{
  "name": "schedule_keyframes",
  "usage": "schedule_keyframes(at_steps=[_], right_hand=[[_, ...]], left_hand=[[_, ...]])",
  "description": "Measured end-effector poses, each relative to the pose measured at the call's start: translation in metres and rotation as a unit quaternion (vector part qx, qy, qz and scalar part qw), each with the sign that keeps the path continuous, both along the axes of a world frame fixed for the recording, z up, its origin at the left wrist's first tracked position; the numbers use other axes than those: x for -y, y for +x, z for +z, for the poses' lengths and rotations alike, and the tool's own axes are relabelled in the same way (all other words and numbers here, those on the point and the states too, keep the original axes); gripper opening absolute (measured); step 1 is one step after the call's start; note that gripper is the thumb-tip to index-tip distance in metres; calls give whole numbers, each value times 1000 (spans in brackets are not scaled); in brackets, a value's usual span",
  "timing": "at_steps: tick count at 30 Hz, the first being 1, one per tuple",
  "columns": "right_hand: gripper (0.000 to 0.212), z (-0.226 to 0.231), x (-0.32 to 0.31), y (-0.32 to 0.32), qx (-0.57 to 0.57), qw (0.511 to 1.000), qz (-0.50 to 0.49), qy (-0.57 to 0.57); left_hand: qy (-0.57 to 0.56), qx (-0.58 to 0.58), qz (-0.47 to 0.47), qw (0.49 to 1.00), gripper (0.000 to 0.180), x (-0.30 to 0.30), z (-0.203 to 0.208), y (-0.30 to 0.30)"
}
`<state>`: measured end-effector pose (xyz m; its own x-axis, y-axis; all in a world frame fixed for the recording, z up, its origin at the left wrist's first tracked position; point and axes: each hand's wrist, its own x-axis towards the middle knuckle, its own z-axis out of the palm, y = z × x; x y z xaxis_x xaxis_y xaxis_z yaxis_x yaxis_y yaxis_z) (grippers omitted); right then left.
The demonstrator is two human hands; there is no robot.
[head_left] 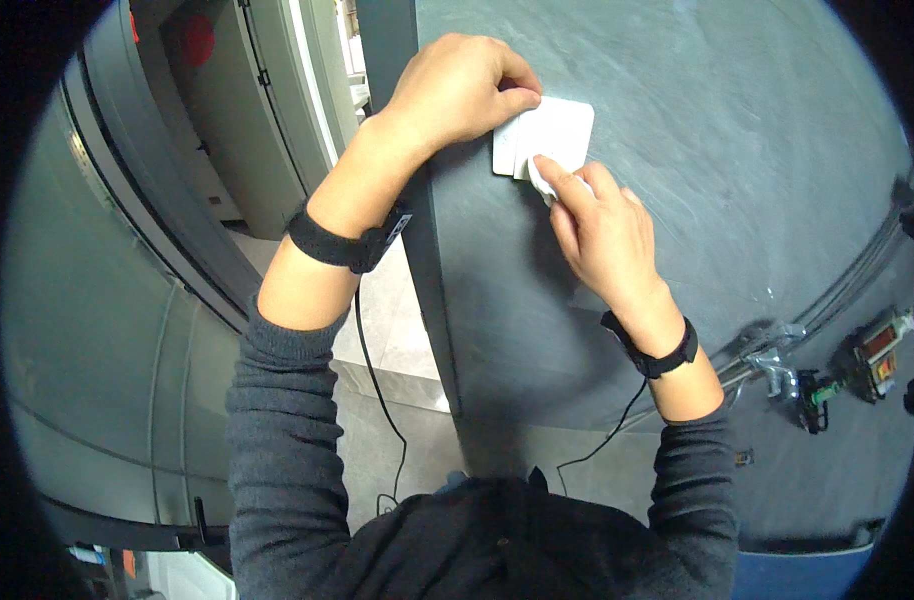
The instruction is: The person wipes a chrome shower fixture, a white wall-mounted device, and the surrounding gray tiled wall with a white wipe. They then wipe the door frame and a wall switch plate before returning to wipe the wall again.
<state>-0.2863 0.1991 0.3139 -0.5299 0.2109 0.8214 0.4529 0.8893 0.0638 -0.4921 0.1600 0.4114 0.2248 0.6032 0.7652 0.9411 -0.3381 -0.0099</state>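
Observation:
A white square light switch [569,128] sits on a dark slate-grey wall [677,110], with a seam running down its face. At its upper left corner, my left hand [464,85] has thumb and forefinger pinched together on the edge; the other fingers are curled. My right hand [609,225] is closed on a crumpled white tissue [543,184], pressing it to the switch's lower edge. Part of the tissue is hidden under the fingers. Black straps circle my left wrist [347,240] and right wrist [653,350].
Left of the wall's edge is an opening with a grey door [212,110] beyond it. Thin black cables [373,370] hang from the wrist straps. Several small objects, one of them green and black [817,398], lie at the lower right.

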Motion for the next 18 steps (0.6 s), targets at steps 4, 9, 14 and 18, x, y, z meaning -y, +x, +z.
schedule_keyframes(at_steps=[4,9,14,18], right_hand=[[37,12,-8,-15,-25,999,-1,36],[34,12,-6,-16,11,1000,-28,9],[32,16,-10,-18,5,998,-40,39],[32,15,-8,-20,0,998,-26,48]], left_hand=[[-4,-2,39,999,17,0,3,5],[5,4,30,1000,17,3,3,7],[-40,47,12,998,17,8,9,11],[-54,55,0,997,16,14,15,15]])
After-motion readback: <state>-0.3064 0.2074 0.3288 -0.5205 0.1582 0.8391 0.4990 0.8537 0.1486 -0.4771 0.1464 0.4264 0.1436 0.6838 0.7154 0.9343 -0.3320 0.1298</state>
